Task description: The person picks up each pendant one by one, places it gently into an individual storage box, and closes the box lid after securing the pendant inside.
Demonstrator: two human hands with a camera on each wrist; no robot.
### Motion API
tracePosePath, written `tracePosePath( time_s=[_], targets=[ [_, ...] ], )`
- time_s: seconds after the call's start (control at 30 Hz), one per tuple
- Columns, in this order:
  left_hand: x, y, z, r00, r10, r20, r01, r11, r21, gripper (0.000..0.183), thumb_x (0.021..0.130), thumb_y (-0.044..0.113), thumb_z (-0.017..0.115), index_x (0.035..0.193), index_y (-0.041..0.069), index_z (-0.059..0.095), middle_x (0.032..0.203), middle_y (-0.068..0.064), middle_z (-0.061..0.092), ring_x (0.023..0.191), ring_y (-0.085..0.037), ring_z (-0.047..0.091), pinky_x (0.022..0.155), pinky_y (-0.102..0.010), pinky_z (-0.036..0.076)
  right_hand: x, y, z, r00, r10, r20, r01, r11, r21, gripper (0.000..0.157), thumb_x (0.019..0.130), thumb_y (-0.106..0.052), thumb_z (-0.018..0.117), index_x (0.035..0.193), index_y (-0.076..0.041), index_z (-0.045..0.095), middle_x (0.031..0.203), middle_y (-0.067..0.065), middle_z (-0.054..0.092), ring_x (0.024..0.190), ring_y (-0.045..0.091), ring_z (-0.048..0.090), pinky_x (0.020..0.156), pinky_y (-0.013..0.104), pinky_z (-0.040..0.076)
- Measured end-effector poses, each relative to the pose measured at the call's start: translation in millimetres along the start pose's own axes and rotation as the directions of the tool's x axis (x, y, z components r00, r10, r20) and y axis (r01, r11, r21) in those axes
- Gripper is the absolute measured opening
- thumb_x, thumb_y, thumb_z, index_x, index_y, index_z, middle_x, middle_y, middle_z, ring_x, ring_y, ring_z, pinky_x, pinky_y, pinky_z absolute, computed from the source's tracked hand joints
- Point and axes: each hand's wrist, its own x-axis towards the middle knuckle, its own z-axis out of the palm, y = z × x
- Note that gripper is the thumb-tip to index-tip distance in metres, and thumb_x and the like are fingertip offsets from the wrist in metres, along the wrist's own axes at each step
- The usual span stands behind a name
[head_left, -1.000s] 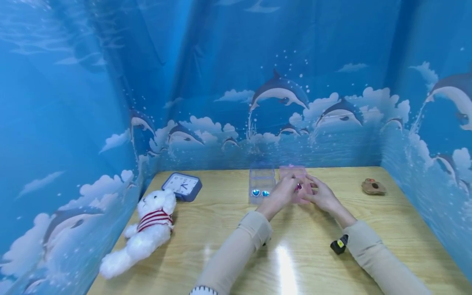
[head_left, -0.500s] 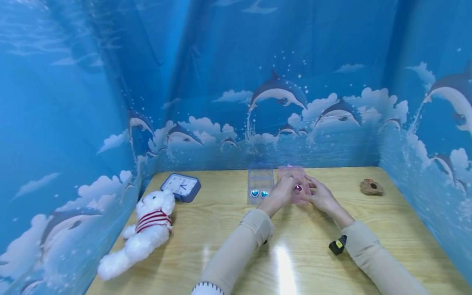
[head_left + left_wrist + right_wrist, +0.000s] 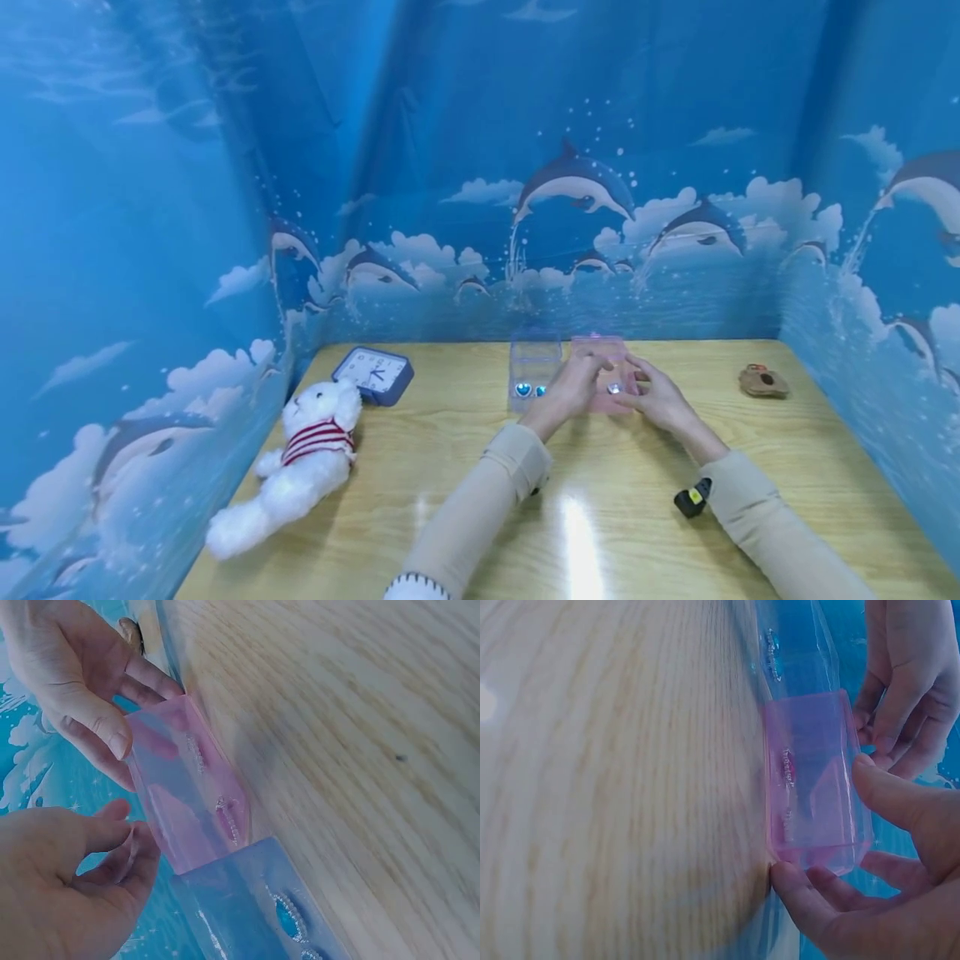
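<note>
A clear pink box (image 3: 602, 400) sits at the back of the table beside a clear blue box (image 3: 517, 406). In the pink box lie two silver-rimmed stones; the right wrist view shows a pink stone (image 3: 788, 766) in it. Blue heart-shaped stones (image 3: 522, 389) with silver rims lie in the blue box. My right hand (image 3: 660, 402) grips the pink box's right end, thumb and fingers spread around it. My left hand (image 3: 572, 386) hovers at the pink box's left side with loosely curled fingers and nothing visible between them; it partly covers the second blue stone.
A blue-framed clock (image 3: 373, 375) and a white plush bear (image 3: 303, 458) in a red-striped top lie on the left. On the far right is a small brown object (image 3: 763, 381). A dolphin-print curtain (image 3: 450, 250) encloses the wooden table (image 3: 420, 450).
The pink stone seen between my hands earlier no longer shows there; a bright, pale-looking stone shows in the pink box instead. My left hand has shifted slightly left. My right hand stays at the box.
</note>
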Motion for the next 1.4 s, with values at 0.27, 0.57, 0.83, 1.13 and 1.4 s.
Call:
tracePosePath(
  time_s=[0.27, 0.57, 0.83, 1.13, 1.4],
  targets=[
    [-8.8, -6.0, -12.3, 0.991, 0.099, -0.090, -0.092, 0.992, 0.083, 0.045, 0.103, -0.002, 0.054, 0.141, 0.019, 0.065, 0.145, -0.003, 0.060, 0.120, -0.018, 0.067, 0.094, -0.024, 0.061, 0.3, -0.1, -6.9, 0.999, -0.008, 0.031, 0.008, 1.000, -0.006, 0.092, 0.105, -0.029, 0.066, 0.168, -0.002, 0.005, 0.162, 0.041, 0.030, 0.148, 0.058, 0.036, 0.119, 0.068, 0.041],
    [-8.2, -12.0, -30.3, 0.984, -0.058, -0.167, -0.010, 0.925, -0.380, 0.047, 0.113, 0.031, 0.044, 0.151, 0.004, 0.051, 0.147, -0.018, 0.061, 0.135, -0.032, 0.061, 0.114, -0.045, 0.053, 15.0, -10.1, -17.5, 0.997, 0.040, -0.068, -0.035, 0.997, 0.069, 0.085, 0.113, -0.055, 0.026, 0.165, 0.008, 0.001, 0.163, 0.043, 0.026, 0.147, 0.058, 0.040, 0.121, 0.062, 0.042],
    [-2.2, -5.1, -34.6, 0.981, -0.185, -0.061, 0.138, 0.880, -0.454, 0.062, 0.111, 0.050, 0.036, 0.157, 0.009, 0.043, 0.162, -0.015, 0.048, 0.151, -0.035, 0.046, 0.127, -0.053, 0.038, 27.5, -24.0, -20.8, 0.992, 0.123, -0.034, -0.114, 0.973, 0.199, 0.091, 0.109, -0.063, 0.013, 0.165, 0.005, -0.006, 0.166, 0.042, 0.021, 0.152, 0.058, 0.032, 0.126, 0.061, 0.035],
    [2.6, -4.6, -35.2, 0.977, -0.209, 0.042, 0.198, 0.816, -0.543, 0.069, 0.111, 0.055, 0.037, 0.161, 0.008, 0.036, 0.167, -0.019, 0.038, 0.155, -0.040, 0.039, 0.128, -0.058, 0.035, 26.8, -35.5, -21.5, 0.990, 0.141, -0.004, -0.137, 0.969, 0.205, 0.088, 0.110, -0.060, 0.009, 0.164, 0.007, -0.008, 0.165, 0.042, 0.021, 0.152, 0.058, 0.031, 0.126, 0.062, 0.035],
    [2.9, 0.9, -30.2, 0.970, -0.244, 0.005, 0.201, 0.789, -0.581, 0.071, 0.109, 0.053, 0.045, 0.162, 0.007, 0.033, 0.166, -0.020, 0.040, 0.147, -0.042, 0.048, 0.123, -0.057, 0.042, 22.2, -37.7, -19.7, 0.989, 0.135, -0.051, -0.119, 0.963, 0.244, 0.085, 0.111, -0.058, 0.010, 0.166, 0.004, -0.007, 0.166, 0.039, 0.023, 0.149, 0.060, 0.034, 0.122, 0.064, 0.040]
  ],
)
